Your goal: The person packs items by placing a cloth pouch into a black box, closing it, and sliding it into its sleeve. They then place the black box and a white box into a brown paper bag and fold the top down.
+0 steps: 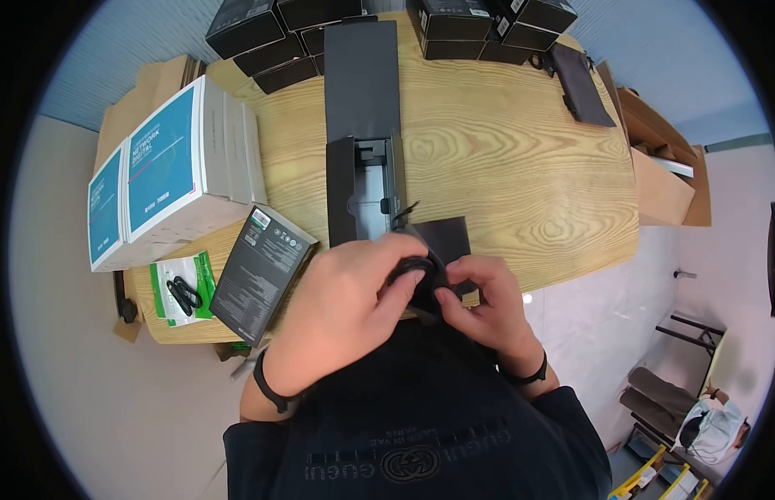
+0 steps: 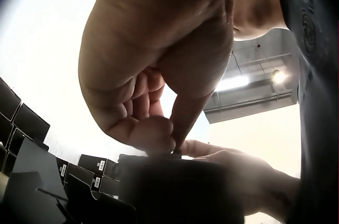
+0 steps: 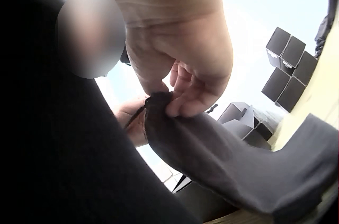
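A dark grey fabric pouch (image 3: pixel 222 150) with a cord at its mouth hangs between both hands, close to the person's chest. The left hand (image 1: pixel 346 292) pinches at the pouch's mouth with thumb and forefinger. Beside that thumb, a black rounded loop (image 1: pixel 414 265) shows, partly hidden by the fingers. Thumb and fingers of the right hand (image 1: pixel 487 304) pinch the pouch's edge from the other side. Just beyond the hands, a long black box (image 1: pixel 342 192) lies with its lid (image 1: pixel 362 79) folded back, showing a pale interior.
Left of the hands lies a dark printed box (image 1: pixel 262 275), beside a green-and-white packet (image 1: pixel 160 292) with a bundled black cable (image 1: pixel 184 296) on it. White-and-blue boxes (image 1: pixel 162 167) stand behind. Black boxes (image 1: pixel 454 25) line the far edge. Another dark pouch (image 1: pixel 581 83) lies far right.
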A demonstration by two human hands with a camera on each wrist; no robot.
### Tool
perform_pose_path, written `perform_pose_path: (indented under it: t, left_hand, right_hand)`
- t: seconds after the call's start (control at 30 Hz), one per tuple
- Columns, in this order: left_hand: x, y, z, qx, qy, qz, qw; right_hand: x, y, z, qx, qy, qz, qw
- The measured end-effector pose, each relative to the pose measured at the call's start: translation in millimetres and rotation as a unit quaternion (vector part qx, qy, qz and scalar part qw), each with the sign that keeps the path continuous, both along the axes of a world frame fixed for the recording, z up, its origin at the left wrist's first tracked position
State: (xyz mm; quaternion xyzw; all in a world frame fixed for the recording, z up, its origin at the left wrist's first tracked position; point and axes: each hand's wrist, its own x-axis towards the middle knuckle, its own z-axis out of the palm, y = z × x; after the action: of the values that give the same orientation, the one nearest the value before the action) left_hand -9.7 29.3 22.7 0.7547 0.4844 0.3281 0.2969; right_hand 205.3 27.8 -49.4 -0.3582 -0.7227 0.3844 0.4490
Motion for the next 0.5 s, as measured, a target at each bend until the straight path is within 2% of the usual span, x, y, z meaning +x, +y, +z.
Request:
perform_pose_path:
  t: [0.07, 0.1, 0.13, 0.23, 0.27, 0.33, 0.37, 0.5]
  left_hand:
    - [0.0, 5.1, 5.8, -0.155, -0.031, 0.030, 0.987]
    - [-0.2, 8.3, 4.7, -0.165, 0.003, 0.021, 0.986]
    - [0.2, 7.5, 1.2, -0.162, 0.007, 0.024, 0.986]
    - [3.3, 3.8, -2.5, -0.106, 0.190, -0.018, 0.976]
    - [5.1, 1.9, -1.2, -0.104, 0.194, -0.016, 0.975]
    - [7.5, -1.7, 0.3, 0.021, 0.200, 0.002, 0.980]
    - [6.9, -2.5, 5.6, -0.010, 0.198, -0.009, 0.980]
    - [4.2, -4.3, 2.2, 0.026, 0.172, 0.012, 0.985]
  right_hand:
    - [0.1, 2.7, 1.4, 0.025, -0.009, 0.007, 1.000]
    - [-0.5, 4.1, 1.9, 0.048, -0.021, 0.015, 0.999]
    - [-1.5, 4.6, 1.4, 0.051, -0.017, 0.017, 0.998]
    - [-3.9, 5.7, -2.9, 0.057, -0.005, -0.017, 0.998]
    - [-3.5, 7.6, -4.3, 0.070, -0.002, -0.013, 0.997]
    - [-4.8, 9.8, -4.3, 0.085, 0.001, -0.009, 0.996]
    - [-5.5, 10.4, -3.8, 0.088, 0.006, 0.001, 0.996]
    - [-4.9, 7.7, -2.9, 0.071, 0.022, 0.019, 0.997]
